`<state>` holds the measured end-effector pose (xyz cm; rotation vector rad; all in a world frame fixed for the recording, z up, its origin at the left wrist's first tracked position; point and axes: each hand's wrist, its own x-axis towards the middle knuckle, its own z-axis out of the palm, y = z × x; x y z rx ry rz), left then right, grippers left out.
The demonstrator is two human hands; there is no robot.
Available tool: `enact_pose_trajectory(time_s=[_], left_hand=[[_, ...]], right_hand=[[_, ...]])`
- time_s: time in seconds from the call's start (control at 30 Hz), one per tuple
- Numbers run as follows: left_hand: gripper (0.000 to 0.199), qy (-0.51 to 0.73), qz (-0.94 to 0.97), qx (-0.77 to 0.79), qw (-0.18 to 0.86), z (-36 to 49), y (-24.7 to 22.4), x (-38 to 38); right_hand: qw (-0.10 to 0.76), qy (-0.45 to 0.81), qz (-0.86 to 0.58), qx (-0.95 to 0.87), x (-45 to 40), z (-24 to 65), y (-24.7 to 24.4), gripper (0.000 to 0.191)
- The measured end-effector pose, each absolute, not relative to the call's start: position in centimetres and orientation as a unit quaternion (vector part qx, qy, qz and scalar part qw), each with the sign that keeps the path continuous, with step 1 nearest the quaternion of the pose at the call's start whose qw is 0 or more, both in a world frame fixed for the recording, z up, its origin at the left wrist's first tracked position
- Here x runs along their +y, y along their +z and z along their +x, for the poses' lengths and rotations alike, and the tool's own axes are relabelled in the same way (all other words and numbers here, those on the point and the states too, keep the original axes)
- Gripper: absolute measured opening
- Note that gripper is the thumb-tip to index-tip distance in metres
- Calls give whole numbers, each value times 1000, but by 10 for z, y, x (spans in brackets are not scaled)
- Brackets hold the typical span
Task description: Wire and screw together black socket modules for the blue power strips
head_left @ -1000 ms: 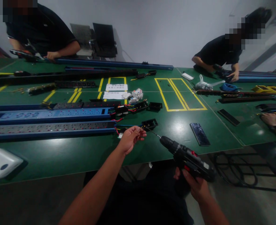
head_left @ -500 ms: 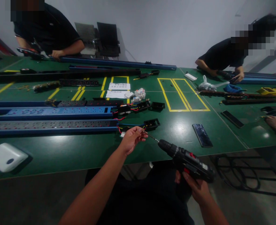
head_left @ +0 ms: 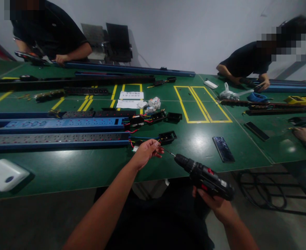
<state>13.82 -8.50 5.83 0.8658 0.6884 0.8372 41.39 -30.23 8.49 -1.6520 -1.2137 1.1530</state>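
fingers of the left hand (head_left: 144, 153) are pinched together at the tip of the driver bit (head_left: 168, 151), and whatever small part they hold there is too tiny to make out. right hand (head_left: 215, 202) is closed round the grip of a black cordless drill (head_left: 203, 176), held just off the near edge of the green table (head_left: 95, 170); the drill body hides most of the fingers and the trigger. the bit points up and left toward the left hand, which hovers over the table edge.

just beyond the left hand lies a small black housing (head_left: 167, 137) with coloured wires (head_left: 135, 136) running from it to the end of a long blue power strip (head_left: 55, 141); where the wires end is hidden behind the hand. a second blue strip (head_left: 54, 123) lies parallel behind it, both cut off at the left edge.

a dark phone (head_left: 223, 149) lies flat to the right of the drill. a white box (head_left: 5, 174) sits near left. two other people lean over the far side of the table, and another person's hand (head_left: 304, 134) is cut off at the right edge.
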Motion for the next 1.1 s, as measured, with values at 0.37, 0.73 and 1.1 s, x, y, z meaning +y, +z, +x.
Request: enact_pose_trajectory(time_s=[0.37,0.73,1.1], left_hand=[[49,387,426,301,760,143,71,-70],[36,379,655,457,467,132,67,-43],[61,46,901,390,184,146,64,-3]], right_hand=[[428,460,-635,-450,-304,411,71,47],[508,463,-599,-411,-296,403,81,36],[487,414,-633,-438,-266,454,102,34]])
